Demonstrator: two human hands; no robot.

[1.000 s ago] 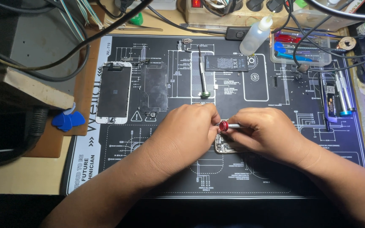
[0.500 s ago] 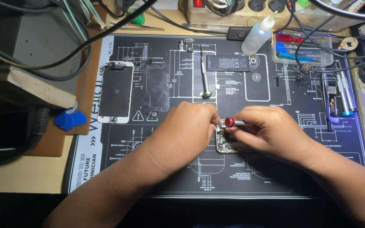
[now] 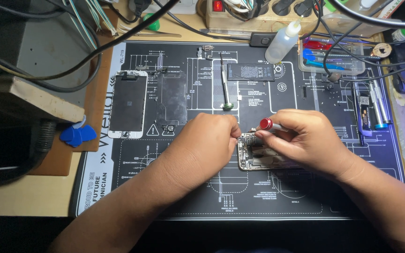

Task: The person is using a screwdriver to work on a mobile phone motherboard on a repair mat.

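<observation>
On the black repair mat (image 3: 118, 187) I see my left hand (image 3: 207, 145) still pinching the opened phone (image 3: 258, 154), while my right hand (image 3: 305, 140), fingers clamped on the red-capped screwdriver (image 3: 266, 124), has barely shifted.

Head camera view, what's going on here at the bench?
A person is working on an opened phone body lying on a black printed repair mat. The right hand holds a red-capped screwdriver over the phone's top end, while the left hand steadies its left edge. The removed screen, a battery and another screwdriver lie farther up the mat.
</observation>
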